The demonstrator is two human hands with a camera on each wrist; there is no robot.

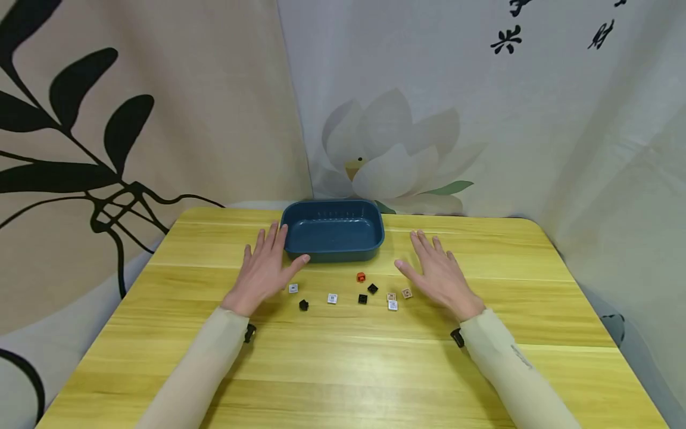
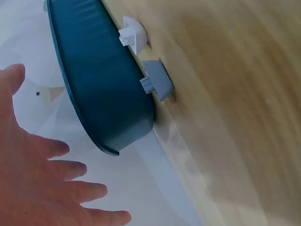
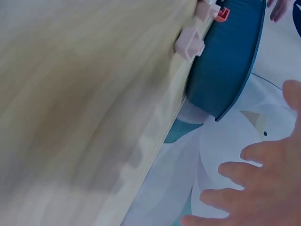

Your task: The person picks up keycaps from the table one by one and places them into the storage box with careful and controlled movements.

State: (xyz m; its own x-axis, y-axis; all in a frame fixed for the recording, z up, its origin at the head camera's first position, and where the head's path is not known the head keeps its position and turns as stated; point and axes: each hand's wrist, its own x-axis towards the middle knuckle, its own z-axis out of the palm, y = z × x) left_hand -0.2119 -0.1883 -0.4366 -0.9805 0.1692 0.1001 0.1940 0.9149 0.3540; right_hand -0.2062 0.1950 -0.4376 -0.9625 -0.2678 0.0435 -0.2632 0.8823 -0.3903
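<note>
My left hand (image 1: 262,271) is spread palm down, its fingers straight beside the left end of a dark blue tray (image 1: 334,256). A white keycap (image 1: 293,288) lies just right of its wrist, and a black keycap (image 1: 303,305) lies nearer me. My right hand (image 1: 442,277) is spread as well, right of the tray, with nothing in it. Next to its thumb are two tan keycaps (image 1: 407,293) and a white keycap (image 1: 393,305). Between the hands lie a red keycap (image 1: 361,277), two black keycaps (image 1: 362,299) and another white keycap (image 1: 333,298). In the left wrist view, a grey keycap (image 2: 159,81) shows its stem.
The tray stands at the back edge of the wooden table (image 1: 343,369). Behind it hangs a pale curtain (image 1: 214,119) printed with leaves and a flower. Each wrist wears a dark strap (image 1: 457,338).
</note>
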